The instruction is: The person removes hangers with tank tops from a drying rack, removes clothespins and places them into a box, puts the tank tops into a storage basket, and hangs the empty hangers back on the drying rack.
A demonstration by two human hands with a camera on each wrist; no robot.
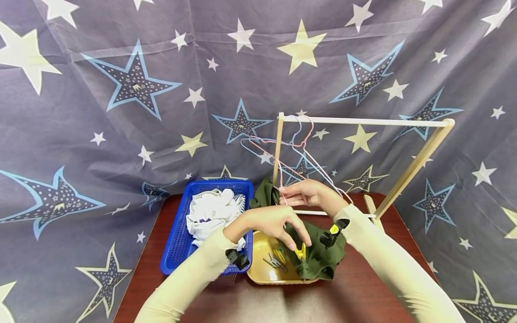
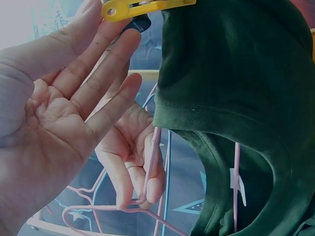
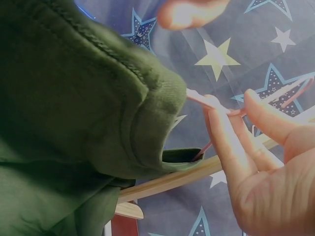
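My left hand [image 1: 268, 220] pinches a yellow clothespin [image 2: 147, 9] between thumb and fingertips, and its far end overlaps the top edge of a dark green shirt [image 1: 329, 255]. The shirt's ribbed neck opening [image 2: 211, 157] faces the left wrist camera, with part of a pink hanger [image 2: 236, 172] showing through it. Behind, my right hand [image 1: 308, 193] holds that hanger near its hook, thumb and fingers on the pink wire [image 3: 199, 98]. The hanger's arms are mostly hidden in the cloth, which hangs over the yellow tray.
Left of the shirt, a blue basket [image 1: 174, 244] holds white clothes [image 1: 214, 211]. The yellow tray [image 1: 258, 273] contains several clothespins [image 1: 276, 261]. At the back right stands a wooden rack with a white rail [image 1: 363, 121]; a blue hanger [image 1: 296, 130] and another pink hanger [image 1: 311, 128] hang there.
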